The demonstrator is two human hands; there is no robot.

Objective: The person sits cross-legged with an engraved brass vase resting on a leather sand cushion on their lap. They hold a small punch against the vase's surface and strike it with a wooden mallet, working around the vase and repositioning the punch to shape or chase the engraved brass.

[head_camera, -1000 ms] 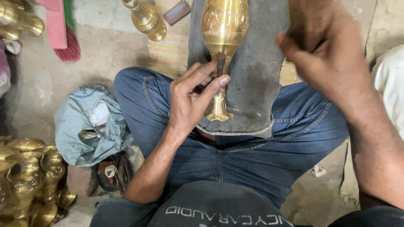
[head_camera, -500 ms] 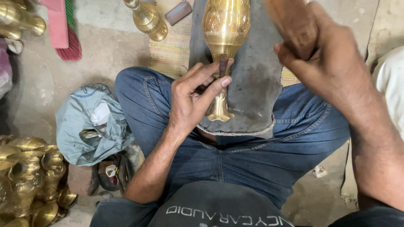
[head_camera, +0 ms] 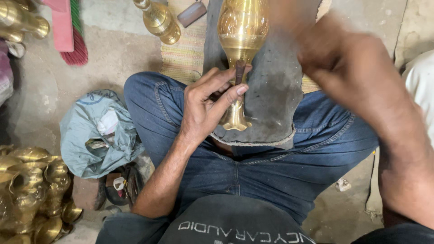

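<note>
Head view: left hand (head_camera: 205, 106) pinches a punch (head_camera: 239, 71) against the brass vase (head_camera: 242, 31).

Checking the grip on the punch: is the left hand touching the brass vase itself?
Touching. The head view shows the left hand pinching a small dark punch, its fingers lying against the brass vase stem.
</note>
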